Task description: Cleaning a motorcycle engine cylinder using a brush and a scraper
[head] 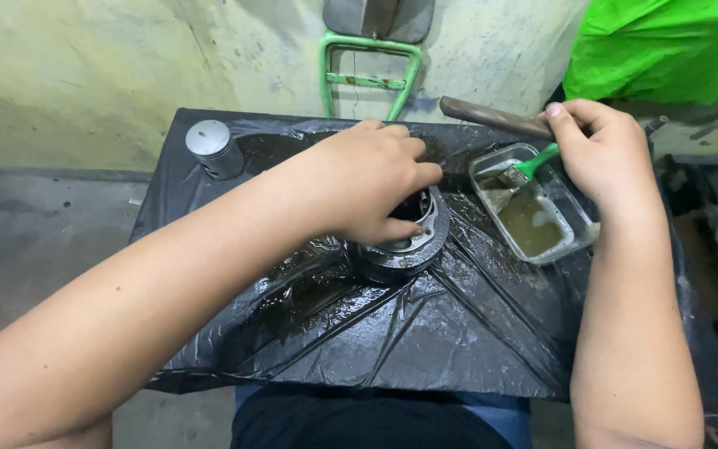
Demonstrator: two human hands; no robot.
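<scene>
My left hand [371,179] rests on top of a dark round metal engine cylinder [405,249] that stands on wet black plastic sheeting [425,333], fingers curled over its rim and into the bore. My right hand [600,154] grips the green handle of a small paintbrush [518,173]. The brush's bristles dip into a clear rectangular tray [579,237] holding murky yellowish liquid, just right of the cylinder.
A grey metal piston [212,145] stands at the sheet's far left corner. A wooden-handled tool [492,116] lies behind the tray. A green metal frame [367,71] leans on the wall, and bright green fabric [666,50] sits at top right.
</scene>
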